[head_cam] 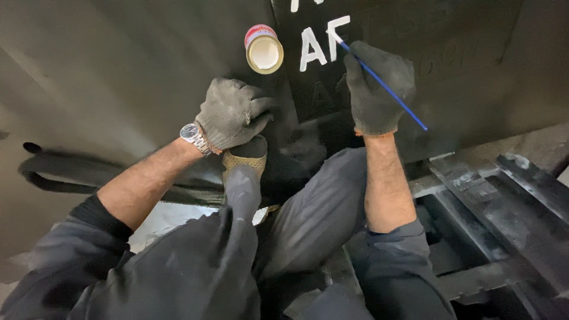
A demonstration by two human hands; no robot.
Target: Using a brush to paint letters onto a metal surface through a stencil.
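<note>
here we are pinching the thin, light, stiff blue brush [385, 86] mid-handle in the gloved right hand [379, 89], fingers clamped; the left hand [231, 112], fingers curled together, is bracing against the dark panel [118, 71].

A small round tin [264, 49], red-and-white label, cream lid, beside white painted letters [323, 42].

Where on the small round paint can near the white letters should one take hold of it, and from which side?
Grip the paint can around its cylindrical side wall, just behind the open cream-coloured mouth, probably coming from the left, where the dark surface is bare. The right hand with its blue brush and the white letters crowd the other side. The left hand is nearest.
</note>
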